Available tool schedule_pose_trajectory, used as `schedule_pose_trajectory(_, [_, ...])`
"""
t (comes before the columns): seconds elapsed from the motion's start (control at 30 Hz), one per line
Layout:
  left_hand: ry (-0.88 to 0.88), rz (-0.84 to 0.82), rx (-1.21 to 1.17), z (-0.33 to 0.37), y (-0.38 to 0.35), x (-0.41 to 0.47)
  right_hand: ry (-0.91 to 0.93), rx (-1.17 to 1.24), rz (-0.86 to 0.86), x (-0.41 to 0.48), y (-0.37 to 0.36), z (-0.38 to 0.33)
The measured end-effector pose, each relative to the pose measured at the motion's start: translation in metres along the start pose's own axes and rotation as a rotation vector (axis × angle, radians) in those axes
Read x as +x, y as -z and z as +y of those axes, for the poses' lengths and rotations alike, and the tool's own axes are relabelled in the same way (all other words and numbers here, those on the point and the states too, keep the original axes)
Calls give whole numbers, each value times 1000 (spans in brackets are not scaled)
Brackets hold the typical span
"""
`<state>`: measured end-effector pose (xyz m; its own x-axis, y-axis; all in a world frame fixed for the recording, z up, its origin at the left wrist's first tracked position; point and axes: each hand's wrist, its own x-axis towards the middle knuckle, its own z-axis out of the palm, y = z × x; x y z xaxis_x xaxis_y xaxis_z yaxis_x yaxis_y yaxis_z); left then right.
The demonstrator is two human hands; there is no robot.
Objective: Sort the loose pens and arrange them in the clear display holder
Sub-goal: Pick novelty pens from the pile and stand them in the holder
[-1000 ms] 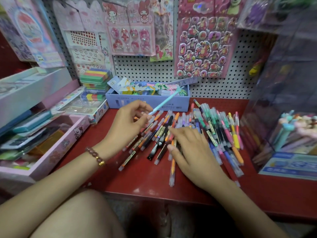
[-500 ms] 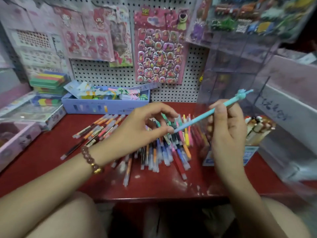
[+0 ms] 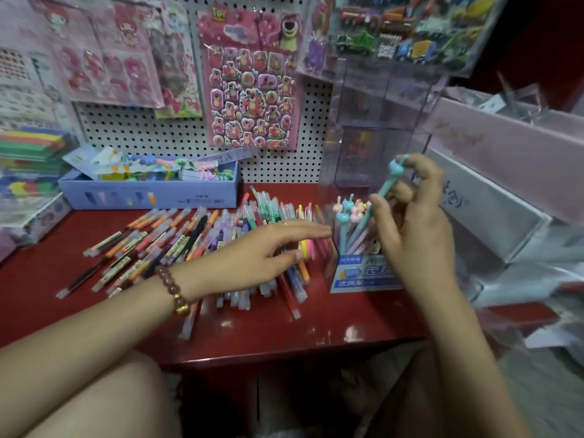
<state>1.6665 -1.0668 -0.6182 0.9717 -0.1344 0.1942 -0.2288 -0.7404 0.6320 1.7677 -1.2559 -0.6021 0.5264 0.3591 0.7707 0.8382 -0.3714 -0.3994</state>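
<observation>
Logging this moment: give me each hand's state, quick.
Left hand: open, fingers straight, holding nothing.
Right hand: closed on the slim teal plastic pen with an animal-shaped cap.

A pink bear sticker sheet (image 3: 252, 90) hangs on the white board with holes (image 3: 158, 131). Below it, a blue box (image 3: 148, 196) of little colourful things sits on the red table (image 3: 252, 336).

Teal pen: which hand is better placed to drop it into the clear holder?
Right. The right hand holds the teal pen above the clear holder; the left hand hovers open over the loose pens.
</observation>
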Motion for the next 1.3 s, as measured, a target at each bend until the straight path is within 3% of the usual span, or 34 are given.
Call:
schedule_pose_trajectory(0.23, [-7,-22,-7,3,-12,14,66,-5,6,-1,0,2])
schedule_pose_trajectory(0.57, [15,401,-36,17,-25,37,-94,-50,46,3,-7,-4])
schedule_pose_trajectory(0.73, [73,552,-132,26,-29,45,-81,-126,-44,3,-8,2])
schedule_pose_trajectory(0.93, [134,567,-213,30,-33,48,-71,26,-68,1,-6,5])
schedule_pose_trajectory(1.3, [112,562,-317,30,-35,52,-1,-200,-76,1,-1,-1])
